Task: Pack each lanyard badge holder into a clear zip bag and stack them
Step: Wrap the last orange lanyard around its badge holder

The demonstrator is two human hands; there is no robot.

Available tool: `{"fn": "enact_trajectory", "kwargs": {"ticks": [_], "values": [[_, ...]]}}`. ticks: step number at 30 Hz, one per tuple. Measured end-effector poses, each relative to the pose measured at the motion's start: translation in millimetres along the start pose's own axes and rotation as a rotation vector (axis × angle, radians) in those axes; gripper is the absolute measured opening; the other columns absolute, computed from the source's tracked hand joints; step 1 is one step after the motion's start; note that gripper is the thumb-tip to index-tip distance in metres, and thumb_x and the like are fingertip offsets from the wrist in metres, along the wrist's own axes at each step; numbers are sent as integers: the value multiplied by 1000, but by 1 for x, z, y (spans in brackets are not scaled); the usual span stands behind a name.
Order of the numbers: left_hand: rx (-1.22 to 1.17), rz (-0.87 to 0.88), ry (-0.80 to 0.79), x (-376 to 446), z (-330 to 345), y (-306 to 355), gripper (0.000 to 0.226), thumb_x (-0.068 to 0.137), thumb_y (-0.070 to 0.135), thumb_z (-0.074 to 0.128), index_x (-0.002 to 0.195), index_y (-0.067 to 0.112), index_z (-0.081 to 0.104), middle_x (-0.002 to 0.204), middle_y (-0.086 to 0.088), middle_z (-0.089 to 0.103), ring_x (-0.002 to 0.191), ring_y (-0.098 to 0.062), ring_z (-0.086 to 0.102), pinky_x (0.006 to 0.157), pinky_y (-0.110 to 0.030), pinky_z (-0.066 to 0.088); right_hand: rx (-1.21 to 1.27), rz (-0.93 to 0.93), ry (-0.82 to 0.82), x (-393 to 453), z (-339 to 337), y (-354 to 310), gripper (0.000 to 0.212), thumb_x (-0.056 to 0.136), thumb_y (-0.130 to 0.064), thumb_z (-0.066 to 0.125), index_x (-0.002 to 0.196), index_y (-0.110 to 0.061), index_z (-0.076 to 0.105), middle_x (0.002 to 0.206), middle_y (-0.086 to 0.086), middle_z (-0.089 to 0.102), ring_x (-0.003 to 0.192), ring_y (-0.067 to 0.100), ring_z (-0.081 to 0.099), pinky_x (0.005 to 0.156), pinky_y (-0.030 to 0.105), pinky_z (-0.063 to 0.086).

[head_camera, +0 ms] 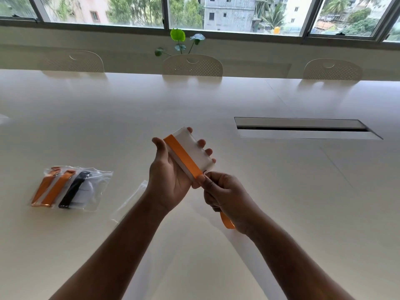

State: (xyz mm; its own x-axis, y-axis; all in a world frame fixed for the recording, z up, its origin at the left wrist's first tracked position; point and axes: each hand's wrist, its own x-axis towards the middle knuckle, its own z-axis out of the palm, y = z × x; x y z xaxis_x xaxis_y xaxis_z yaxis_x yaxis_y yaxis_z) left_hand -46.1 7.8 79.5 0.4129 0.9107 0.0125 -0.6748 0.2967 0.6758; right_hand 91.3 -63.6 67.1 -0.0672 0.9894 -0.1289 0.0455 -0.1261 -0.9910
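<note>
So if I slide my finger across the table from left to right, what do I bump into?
Stack of packed bags → empty clear bag → left hand holding the badge holder → right hand → table slot.

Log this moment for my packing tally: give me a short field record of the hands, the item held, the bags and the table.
left hand: cradles the badge holder above the table
right hand: pinches the orange lanyard at the holder's clip end
packed stack: zip bags with two orange straps and one black, lying left
empty bag: flat, beside the left forearm
table: white, with a cable slot
</note>
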Motion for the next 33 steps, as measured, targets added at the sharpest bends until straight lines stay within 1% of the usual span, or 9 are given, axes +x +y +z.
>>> {"fn": "enact_trajectory", "kwargs": {"ticks": [6, 9, 12, 16, 21, 25, 28, 31, 33], "values": [[67, -51, 171, 2, -13, 7, 66, 105, 57, 21, 145, 10, 43, 135, -22, 62, 124, -39, 61, 98, -51, 54, 79, -147, 22, -1, 3, 4, 32, 107, -25, 52, 82, -12, 67, 52, -5, 37, 47, 9, 28, 47, 21, 25], [737, 161, 315, 2, -17, -1, 42, 110, 29, 34, 150, 15, 38, 145, -15, 52, 130, -30, 55, 96, -37, 51, 132, -190, 34, -1, 1, 2, 33, 108, -20, 50, 80, -7, 64, 53, 0, 34, 47, 11, 25, 46, 21, 22], [1299, 484, 121, -1, -24, -6, 39, 108, 17, 35, 144, 14, 48, 145, -4, 55, 140, -18, 45, 115, -34, 37, 175, -219, 10, -1, -4, 1, 33, 105, -23, 51, 80, -4, 62, 53, 1, 32, 46, 10, 24, 45, 20, 23], [1602, 514, -175, 1, -31, 4, 52, 108, 47, 20, 145, 28, 52, 152, 11, 50, 151, -6, 26, 126, -40, 14, 215, -241, -32, 1, -11, -2, 33, 100, -31, 53, 79, -9, 64, 53, 1, 35, 47, 11, 26, 47, 26, 21], [1426, 369, -455, -1, -34, -4, 64, 103, 59, 24, 155, 23, 38, 152, 4, 51, 141, -12, 46, 112, -46, 43, 243, -272, -100, 5, -18, -8, 36, 107, -27, 47, 82, -8, 64, 53, -7, 46, 46, 9, 29, 48, 32, 18], [1226, 364, -421, 2, -29, -12, 60, 105, 53, 33, 149, 15, 45, 140, -2, 59, 133, -24, 54, 107, -44, 47, 281, -278, -132, 7, -17, -13, 35, 106, -27, 46, 82, -7, 62, 54, -7, 46, 46, 8, 30, 47, 28, 21], [1075, 285, -351, -1, -22, -19, 53, 104, 54, 36, 139, 18, 52, 122, 5, 65, 117, -17, 61, 95, -36, 51, 307, -279, -116, 10, -16, -15, 33, 103, -29, 48, 82, -8, 64, 52, -5, 42, 46, 9, 29, 48, 27, 22], [837, 203, -207, -2, -13, -21, 66, 97, 65, 43, 129, 8, 54, 104, -17, 63, 98, -30, 60, 84, -58, 51, 271, -253, -60, 14, -9, -14, 31, 100, -30, 50, 86, -6, 64, 52, -1, 36, 48, 11, 26, 51, 33, 18], [691, 141, -138, 0, -9, -19, 62, 97, 56, 37, 134, 9, 52, 121, -29, 63, 114, -36, 62, 101, -63, 47, 250, -221, -29, 16, -5, -10, 30, 103, -26, 49, 88, -3, 63, 51, -2, 37, 48, 12, 27, 52, 36, 18]]}}
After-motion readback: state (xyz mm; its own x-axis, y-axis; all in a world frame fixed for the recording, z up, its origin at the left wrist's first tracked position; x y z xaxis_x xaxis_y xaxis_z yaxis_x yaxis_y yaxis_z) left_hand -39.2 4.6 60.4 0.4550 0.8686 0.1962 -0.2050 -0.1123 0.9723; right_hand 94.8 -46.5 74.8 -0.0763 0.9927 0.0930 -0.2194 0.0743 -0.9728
